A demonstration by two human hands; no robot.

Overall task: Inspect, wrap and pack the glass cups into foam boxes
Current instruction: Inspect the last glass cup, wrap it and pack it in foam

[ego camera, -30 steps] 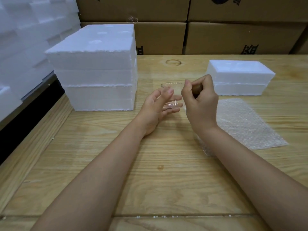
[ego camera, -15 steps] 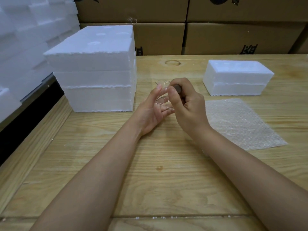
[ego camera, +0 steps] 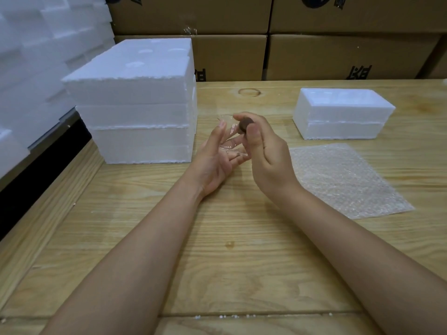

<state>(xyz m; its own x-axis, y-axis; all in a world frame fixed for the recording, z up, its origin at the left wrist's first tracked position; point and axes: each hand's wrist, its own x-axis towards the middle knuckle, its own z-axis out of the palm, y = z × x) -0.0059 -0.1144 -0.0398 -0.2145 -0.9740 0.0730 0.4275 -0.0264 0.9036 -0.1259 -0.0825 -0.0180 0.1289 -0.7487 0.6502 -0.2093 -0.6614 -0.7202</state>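
Note:
A clear glass cup (ego camera: 231, 141) with a dark brown handle knob (ego camera: 245, 125) is held above the middle of the wooden table (ego camera: 217, 262), tilted on its side. My right hand (ego camera: 268, 155) grips the brown knob between thumb and curled fingers. My left hand (ego camera: 215, 163) lies palm up under the cup, fingers straight beneath the glass and thumb up beside its rim. A sheet of bubble wrap (ego camera: 343, 177) lies flat to the right of my hands. A small closed white foam box (ego camera: 341, 112) sits behind the sheet.
A stack of three large white foam boxes (ego camera: 140, 105) stands at the left of the table, close to my left hand. More foam pieces (ego camera: 36, 56) pile up at the far left. Cardboard cartons (ego camera: 338, 56) line the back edge.
My right hand moved left onto the cup with the brown knob in its grip. The cup has tipped further onto its side and my left fingers have straightened under it.

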